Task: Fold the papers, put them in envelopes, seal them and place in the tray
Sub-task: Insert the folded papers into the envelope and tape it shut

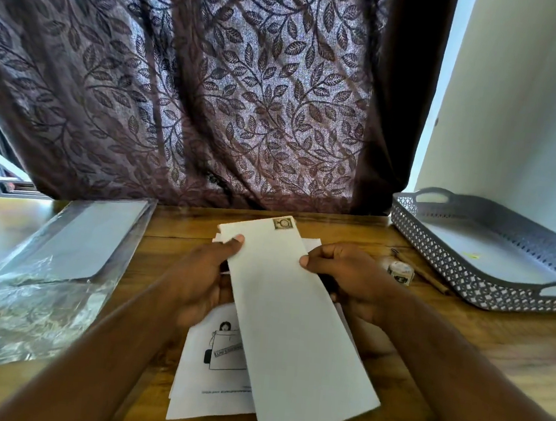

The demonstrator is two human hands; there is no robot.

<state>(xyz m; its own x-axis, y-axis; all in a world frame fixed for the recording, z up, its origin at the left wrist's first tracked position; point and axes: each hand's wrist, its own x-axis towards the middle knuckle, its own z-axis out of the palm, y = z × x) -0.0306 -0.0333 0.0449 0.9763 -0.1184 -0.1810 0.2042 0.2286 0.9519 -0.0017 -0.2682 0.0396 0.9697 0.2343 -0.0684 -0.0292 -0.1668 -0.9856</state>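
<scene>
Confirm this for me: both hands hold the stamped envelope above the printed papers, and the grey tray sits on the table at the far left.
One thing is wrong: the grey tray sits at the far right of the table, not the left, as the head view shows. At the left lies a clear plastic packet. The rest holds: the left hand and right hand hold the stamped envelope above the printed papers.

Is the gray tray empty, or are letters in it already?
Empty: the tray shows only its bare floor. The envelope is between both hands.
</scene>
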